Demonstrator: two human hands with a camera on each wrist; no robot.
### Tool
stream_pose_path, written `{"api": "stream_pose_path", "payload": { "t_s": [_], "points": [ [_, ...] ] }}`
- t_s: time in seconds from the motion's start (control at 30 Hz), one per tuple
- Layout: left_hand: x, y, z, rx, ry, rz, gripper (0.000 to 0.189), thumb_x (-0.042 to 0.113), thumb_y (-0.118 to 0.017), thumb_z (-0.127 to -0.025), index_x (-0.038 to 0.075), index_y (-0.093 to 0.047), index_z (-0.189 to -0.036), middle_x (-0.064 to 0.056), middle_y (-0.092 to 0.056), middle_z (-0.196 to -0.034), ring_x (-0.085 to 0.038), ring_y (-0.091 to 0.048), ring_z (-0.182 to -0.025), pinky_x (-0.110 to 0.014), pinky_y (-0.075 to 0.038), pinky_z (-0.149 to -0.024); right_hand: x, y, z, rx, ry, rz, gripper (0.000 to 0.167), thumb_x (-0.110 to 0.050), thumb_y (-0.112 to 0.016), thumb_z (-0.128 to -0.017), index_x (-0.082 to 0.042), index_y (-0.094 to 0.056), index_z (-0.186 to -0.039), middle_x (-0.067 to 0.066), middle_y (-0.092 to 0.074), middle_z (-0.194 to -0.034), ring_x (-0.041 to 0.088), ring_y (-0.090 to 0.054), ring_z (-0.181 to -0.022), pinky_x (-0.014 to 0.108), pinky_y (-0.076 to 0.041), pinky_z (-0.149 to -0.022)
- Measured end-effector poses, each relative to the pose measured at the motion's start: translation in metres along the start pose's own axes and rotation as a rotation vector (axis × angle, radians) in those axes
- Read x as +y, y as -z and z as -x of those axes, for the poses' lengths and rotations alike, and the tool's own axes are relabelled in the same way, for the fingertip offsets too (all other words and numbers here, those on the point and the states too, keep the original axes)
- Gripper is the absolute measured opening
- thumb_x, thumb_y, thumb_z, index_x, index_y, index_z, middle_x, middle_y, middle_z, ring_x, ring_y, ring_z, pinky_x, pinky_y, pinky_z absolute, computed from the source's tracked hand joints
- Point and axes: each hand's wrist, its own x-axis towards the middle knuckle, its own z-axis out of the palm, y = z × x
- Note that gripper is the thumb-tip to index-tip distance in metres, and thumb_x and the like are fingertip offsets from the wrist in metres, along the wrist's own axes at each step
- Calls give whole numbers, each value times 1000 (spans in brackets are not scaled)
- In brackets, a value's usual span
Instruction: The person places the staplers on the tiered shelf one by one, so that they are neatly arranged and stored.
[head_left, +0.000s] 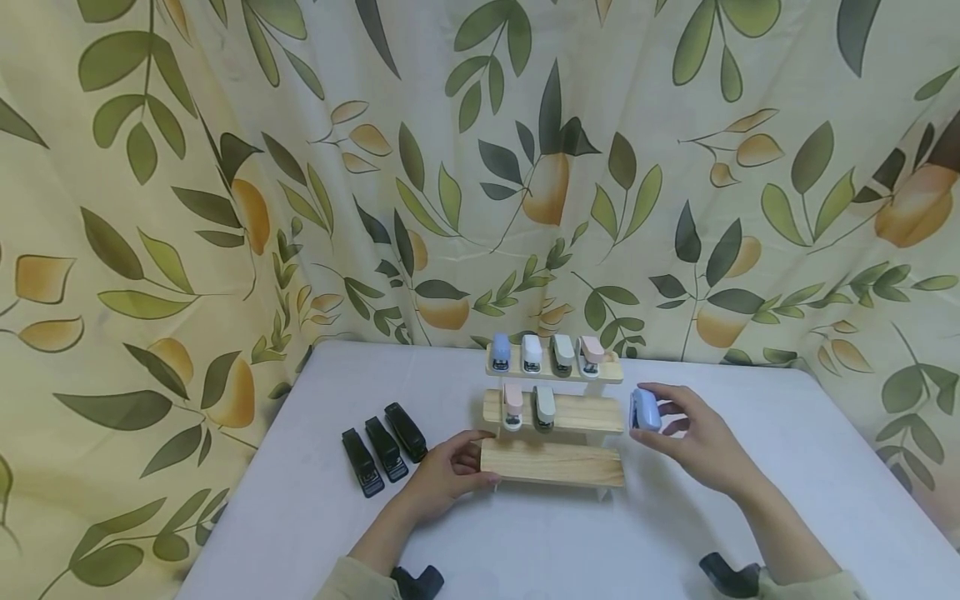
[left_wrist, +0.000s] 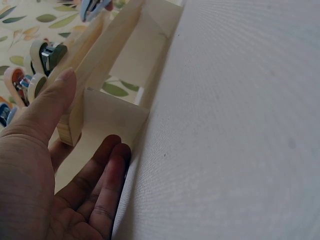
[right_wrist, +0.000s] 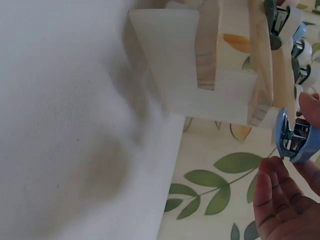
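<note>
A three-tier wooden display rack (head_left: 551,463) stands mid-table. My left hand (head_left: 446,477) grips the left end of its bottom shelf; in the left wrist view the thumb (left_wrist: 52,102) lies along the wood, the other fingers beneath. Beside the rack's right end, level with the middle shelf, my right hand (head_left: 701,437) pinches a small blue stapler (head_left: 647,410) between thumb and fingers. The right wrist view shows the open underside of this blue stapler (right_wrist: 299,137). On the middle shelf sit a pink mini stapler (head_left: 513,403) and a white-and-green one (head_left: 544,407), both toward the left.
Along the top shelf are several mini staplers, among them a blue one (head_left: 501,352) and a pink one (head_left: 591,355). Three black staplers (head_left: 386,450) lie side by side left of the rack, near my left hand. A leaf-patterned curtain (head_left: 465,250) hangs behind the white table (head_left: 750,400).
</note>
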Motion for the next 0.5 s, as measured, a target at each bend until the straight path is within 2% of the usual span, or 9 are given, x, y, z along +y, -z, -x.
{"api": "stream_pose_path", "payload": {
  "t_s": [0.17, 0.33, 0.5],
  "points": [
    [0, 0, 0, -2, -4, -3, 59, 38, -85, -86, 37, -59, -139, 1, -66, -117, -15, -66, -103, -23, -56, -90, -7, -1, 0, 10, 27, -8, 73, -34, -83, -90, -10, -49, -150, 17, -57, -135, 28, -59, -111, 27, -57, -86],
    [0, 0, -1, -1, -2, -15, 59, 40, -85, -86, 38, -59, -139, 2, -66, -117, -15, -66, -103, -23, -56, -90, -13, -4, 0, 40, 85, 0, 71, -29, -85, -88, -8, -51, -147, 13, -60, -129, 25, -58, -111, 23, -56, -86],
    [-2, 0, -1, 0, 0, -18, 58, 40, -85, -86, 40, -60, -138, 2, -66, -116, -15, -66, -103, -23, -56, -90, -18, -9, -1, 47, 114, 9, 70, -30, -85, -88, -9, -52, -147, 12, -60, -130, 25, -57, -114, 20, -54, -86]
  ]
}}
